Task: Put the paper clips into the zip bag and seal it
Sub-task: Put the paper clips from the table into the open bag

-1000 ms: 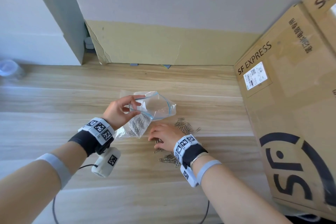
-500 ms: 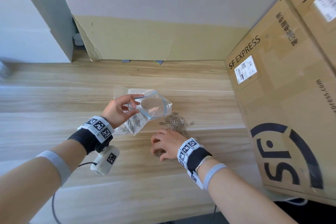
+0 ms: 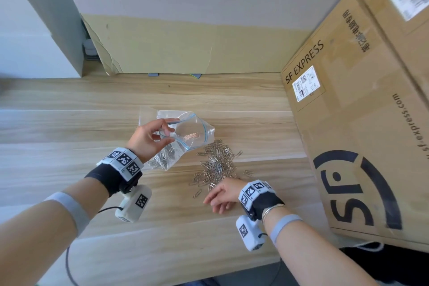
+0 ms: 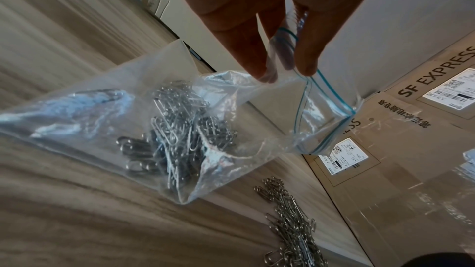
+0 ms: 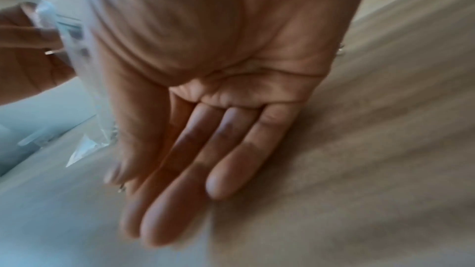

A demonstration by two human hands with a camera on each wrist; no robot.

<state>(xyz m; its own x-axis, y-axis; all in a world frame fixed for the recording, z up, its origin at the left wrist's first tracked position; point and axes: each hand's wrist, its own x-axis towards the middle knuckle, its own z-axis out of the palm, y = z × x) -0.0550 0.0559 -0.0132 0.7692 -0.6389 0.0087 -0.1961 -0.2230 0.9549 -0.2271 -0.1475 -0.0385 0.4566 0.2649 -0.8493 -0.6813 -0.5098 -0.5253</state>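
A clear zip bag (image 3: 197, 127) with a blue zip line hangs over the wooden table, its mouth held wide. My left hand (image 3: 148, 137) pinches the bag's rim between thumb and fingers (image 4: 282, 70). Several silver paper clips (image 4: 180, 129) lie inside the zip bag (image 4: 231, 98), at its lower end. A loose pile of paper clips (image 3: 218, 165) sits on the table just right of the bag and also shows in the left wrist view (image 4: 290, 230). My right hand (image 3: 220, 195) is at the near end of the pile, with straight fingers and an empty palm (image 5: 205, 149).
A big SF Express cardboard box (image 3: 359, 134) stands close along the right side of the pile. A flat cardboard sheet (image 3: 185, 49) leans on the back wall. The table (image 3: 58, 123) stretches to the left, with its near edge (image 3: 162, 281) below my arms.
My right hand has slid back from the pile toward the table's near edge, and its fingers have straightened. The pile now lies uncovered. The left hand still holds the bag.
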